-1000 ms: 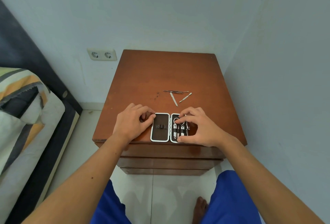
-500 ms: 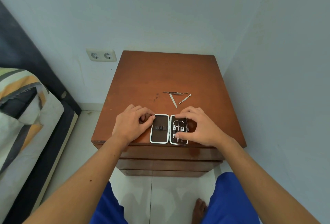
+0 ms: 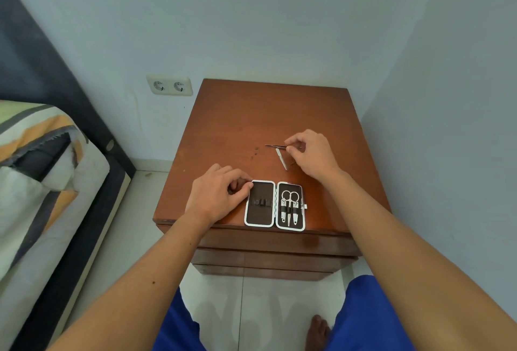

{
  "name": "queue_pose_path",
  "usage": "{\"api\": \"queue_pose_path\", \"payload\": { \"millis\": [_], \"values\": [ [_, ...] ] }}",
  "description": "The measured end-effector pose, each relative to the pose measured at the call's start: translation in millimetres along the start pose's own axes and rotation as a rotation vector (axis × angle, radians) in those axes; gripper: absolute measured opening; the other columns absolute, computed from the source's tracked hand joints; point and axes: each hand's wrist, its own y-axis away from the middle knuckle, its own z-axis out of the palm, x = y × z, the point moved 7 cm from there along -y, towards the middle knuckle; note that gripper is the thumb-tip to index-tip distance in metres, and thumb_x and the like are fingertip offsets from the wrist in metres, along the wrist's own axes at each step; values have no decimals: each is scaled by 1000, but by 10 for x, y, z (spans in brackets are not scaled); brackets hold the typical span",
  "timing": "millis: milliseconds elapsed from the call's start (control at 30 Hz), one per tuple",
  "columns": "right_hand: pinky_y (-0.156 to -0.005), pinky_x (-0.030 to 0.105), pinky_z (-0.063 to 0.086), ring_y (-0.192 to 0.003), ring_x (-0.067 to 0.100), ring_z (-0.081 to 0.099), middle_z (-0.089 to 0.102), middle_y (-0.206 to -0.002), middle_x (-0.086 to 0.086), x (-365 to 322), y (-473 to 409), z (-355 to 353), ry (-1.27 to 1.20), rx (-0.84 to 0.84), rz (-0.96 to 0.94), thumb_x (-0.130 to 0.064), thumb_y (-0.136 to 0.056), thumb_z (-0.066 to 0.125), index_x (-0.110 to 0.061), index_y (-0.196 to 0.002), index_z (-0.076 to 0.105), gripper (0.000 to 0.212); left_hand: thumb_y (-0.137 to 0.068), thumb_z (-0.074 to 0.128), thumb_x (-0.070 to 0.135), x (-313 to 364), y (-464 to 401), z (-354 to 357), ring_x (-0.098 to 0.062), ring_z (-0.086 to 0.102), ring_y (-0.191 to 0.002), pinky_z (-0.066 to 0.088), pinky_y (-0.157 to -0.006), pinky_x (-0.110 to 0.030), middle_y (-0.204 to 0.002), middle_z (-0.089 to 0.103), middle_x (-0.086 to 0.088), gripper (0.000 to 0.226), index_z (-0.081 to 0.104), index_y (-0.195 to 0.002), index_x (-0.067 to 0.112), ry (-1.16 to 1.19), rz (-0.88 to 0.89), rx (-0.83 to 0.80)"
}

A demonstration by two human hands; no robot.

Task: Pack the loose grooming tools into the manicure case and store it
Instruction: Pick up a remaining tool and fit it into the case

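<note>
The manicure case [image 3: 274, 205] lay open near the tabletop [image 3: 268, 115] front edge, long axis near-far. The right hand [image 3: 310, 155] pinched the tweezers [image 3: 274, 146] (tip pointing left); the left hand [image 3: 216, 195], fingers curled, touched the case's left edge.

I see a wooden nightstand [image 3: 251, 115] bearing the open manicure case [image 3: 274, 205] (near its front edge), tweezers [image 3: 272, 146] and a nail file [image 3: 281, 158]

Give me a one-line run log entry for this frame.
stage: picking loose tools | right hand: pinching tweezers | left hand: steadying open manicure case | file: on nightstand
</note>
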Motion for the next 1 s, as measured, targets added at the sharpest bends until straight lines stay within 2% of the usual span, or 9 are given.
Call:
{"api": "queue_pose_path", "payload": {
  "millis": [100, 233, 367, 467, 533, 600, 733, 867, 1000],
  "values": [
    [-98, 40, 49, -106, 26, 64, 58, -97, -9, 45, -119, 70, 22, -23, 29, -29, -95, 74, -31, -105, 80, 12, -97, 64, 55, 5, 1, -7, -7, 50, -84, 50, -61, -30, -77, 56, 14, 14, 72, -104, 46, 0, 6, 5],
    [-97, 45, 53, -104, 27, 63, 57, -99, -6, 56, -140, 158, 41, -55, 8, -31, -93, 76, -33, -98, 80, 6, -98, 64, 55, 3, 1, -12, -8, 50, -84, 49, -59, -29, -77, 56, 14, 14, 72, -104, 45, 0, 10, 6],
    [-93, 40, 49, -101, 24, 59, 57, -99, -5, -16, -106, 122, 39, -19, -19, -26, -95, 73, -31, -92, 75, 6, -98, 63, 55, -4, -6, -6, -7, 50, -84, 47, -59, -28, -78, 56, 13, 14, 72, -104, 45, 5, 11, 1],
    [-85, 33, 50, -86, 16, 60, 67, -93, -4, -51, -43, 13, -68, 52, -26, -23, -94, 73, -27, -91, 73, 5, -98, 63, 55, -9, -8, 2, -8, 50, -84, 47, -59, -28, -78, 57, 13, 14, 71, -104, 45, 2, 9, 1],
    [-77, 21, 50, -78, 7, 60, 72, -92, -2, -64, 13, -71, -203, 79, 19, -20, -95, 73, -22, -98, 75, 4, -98, 63, 55, -14, -8, 6, -7, 49, -85, 47, -59, -28, -78, 57, 13, 14, 71, -104, 45, 2, 4, 0],
    [-75, 16, 51, -78, 4, 61, 71, -95, -4, -77, 59, -94, -308, 55, 62, -16, -97, 71, -20, -113, 73, 17, -98, 64, 55, -12, -6, 5, -7, 49, -85, 46, -59, -28, -78, 57, 13, 13, 71, -103, 45, 4, 3, 1],
    [-83, 40, 62, -79, 13, 67, 67, -94, 2, -170, 181, -63, -507, -55, 52, -7, -100, 68, -24, -139, 60, 43, -98, 63, 55, -9, -6, -1, -6, 49, -84, 43, -58, -26, -77, 56, 14, 13, 71, -104, 46, 5, 4, 2],
    [-79, 33, 62, -77, 20, 71, 63, -95, 9, -316, 325, -33, -708, -133, 15, 1, -97, 70, -31, -146, 53, 60, -98, 64, 54, -7, -3, -2, -7, 49, -84, 46, -59, -28, -77, 56, 13, 13, 71, -104, 45, -2, -6, -4],
    [-83, 39, 57, -77, 22, 69, 64, -93, 7, -339, 394, 48, -765, -176, 26, 3, -94, 73, -18, -137, 60, 49, -98, 64, 54, -6, 2, -9, -8, 49, -85, 48, -60, -29, -78, 56, 12, 14, 72, -104, 45, 1, -8, -5]
  ]
}}
